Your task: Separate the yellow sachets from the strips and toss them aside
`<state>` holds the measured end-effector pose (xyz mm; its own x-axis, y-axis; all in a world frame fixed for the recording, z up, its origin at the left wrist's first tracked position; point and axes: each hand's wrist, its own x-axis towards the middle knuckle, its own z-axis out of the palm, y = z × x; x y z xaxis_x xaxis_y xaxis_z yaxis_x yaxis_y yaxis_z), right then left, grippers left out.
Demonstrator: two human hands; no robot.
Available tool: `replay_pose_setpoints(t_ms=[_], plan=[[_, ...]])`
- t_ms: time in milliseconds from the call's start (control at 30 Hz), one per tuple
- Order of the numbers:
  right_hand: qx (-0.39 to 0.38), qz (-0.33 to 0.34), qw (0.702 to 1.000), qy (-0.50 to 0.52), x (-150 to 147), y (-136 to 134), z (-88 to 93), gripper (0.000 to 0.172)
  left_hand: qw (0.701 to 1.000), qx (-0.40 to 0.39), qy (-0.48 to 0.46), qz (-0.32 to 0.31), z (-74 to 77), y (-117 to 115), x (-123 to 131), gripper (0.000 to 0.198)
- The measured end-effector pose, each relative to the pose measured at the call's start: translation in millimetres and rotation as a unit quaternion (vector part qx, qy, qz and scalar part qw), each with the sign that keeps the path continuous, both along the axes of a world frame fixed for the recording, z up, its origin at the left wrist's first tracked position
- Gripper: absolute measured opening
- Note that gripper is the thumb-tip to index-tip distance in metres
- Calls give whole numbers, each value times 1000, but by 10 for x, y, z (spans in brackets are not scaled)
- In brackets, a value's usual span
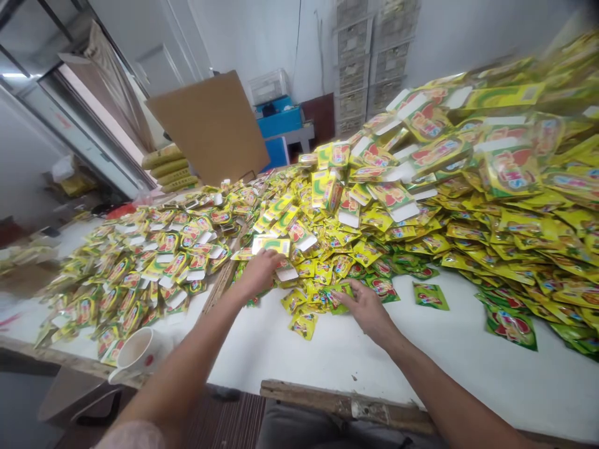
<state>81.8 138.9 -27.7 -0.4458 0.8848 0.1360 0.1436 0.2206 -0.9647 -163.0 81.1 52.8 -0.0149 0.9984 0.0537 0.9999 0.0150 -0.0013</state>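
Observation:
My left hand [261,272] has its fingers closed on the near edge of a small yellow-green cardboard box [267,243] at the pile's front; the thumb is mostly hidden. Just below it lies another box with a white open flap [286,272]. My right hand [367,310] reaches in from the right, its fingers apart and touching a green sachet [337,299] among yellow ones. A loose yellow sachet [304,324] lies flat on the white table [262,355] between my hands.
Boxes [163,255] cover the left side beyond a wooden strip [219,287]. A white cup [135,352] stands near the front left edge. Sachets [538,249] heap high on the right, with open-flapped boxes [421,143] on top. A large cardboard sheet [210,128] rises behind.

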Motion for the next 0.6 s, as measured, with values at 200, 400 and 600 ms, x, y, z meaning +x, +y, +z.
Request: replay_pose_setpoints(t_ms=[200,400,600], plan=[[-65,10,998,1,9,23,46,31,972,-96,183,-116,33,368,25,44],[-89,7,994,56,15,16,56,30,982,-63,141,-111,58,192,160,64],[-83,-42,996,19,76,44,192,39,998,-9,-37,43,-202,-149,395,63]])
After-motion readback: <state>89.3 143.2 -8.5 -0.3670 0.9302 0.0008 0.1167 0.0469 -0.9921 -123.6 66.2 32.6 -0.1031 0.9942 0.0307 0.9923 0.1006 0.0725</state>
